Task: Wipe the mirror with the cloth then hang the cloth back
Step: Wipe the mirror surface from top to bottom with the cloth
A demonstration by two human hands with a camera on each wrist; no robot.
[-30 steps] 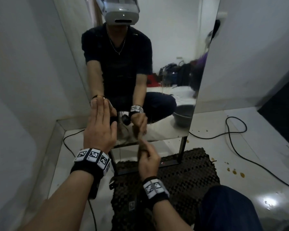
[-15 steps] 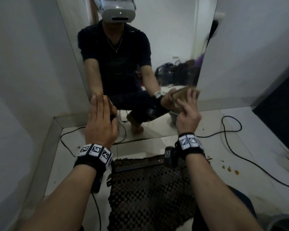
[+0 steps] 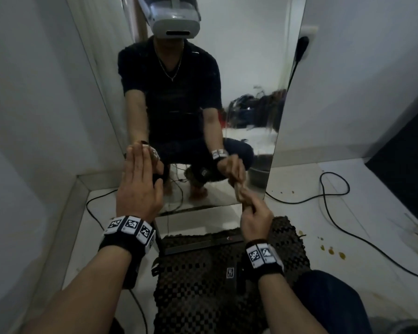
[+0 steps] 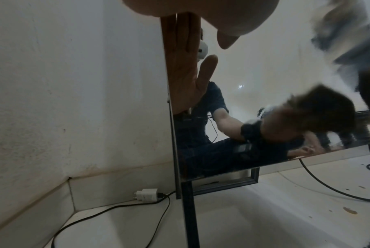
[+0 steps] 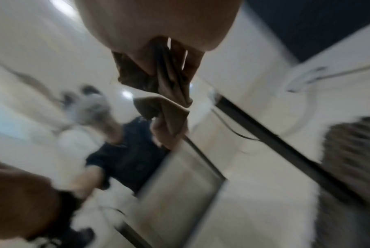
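A tall standing mirror (image 3: 251, 68) leans in a white corner and reflects me crouching. My left hand (image 3: 140, 179) lies flat with straight fingers against the mirror's left edge, about a third of the way up. My right hand (image 3: 253, 218) grips a bunched brown cloth (image 3: 240, 192) and presses it to the glass at the lower right corner. The right wrist view is blurred but shows my fingers (image 5: 192, 58) curled round the cloth (image 5: 171, 80), whose tip touches the mirror. In the left wrist view the mirror's (image 4: 264, 67) left edge runs under my palm.
A black woven mat (image 3: 227, 285) lies under the mirror's dark stand (image 4: 188, 209). A black cable (image 3: 336, 196) loops over the white floor on the right, near brown stains (image 3: 331, 249). A white charger (image 4: 147, 194) with its cord sits by the left wall. My knee (image 3: 331, 300) is low right.
My right hand carried the cloth from the mirror's lower middle up to its right edge, then down to the lower right corner. The left hand stayed on the left edge.
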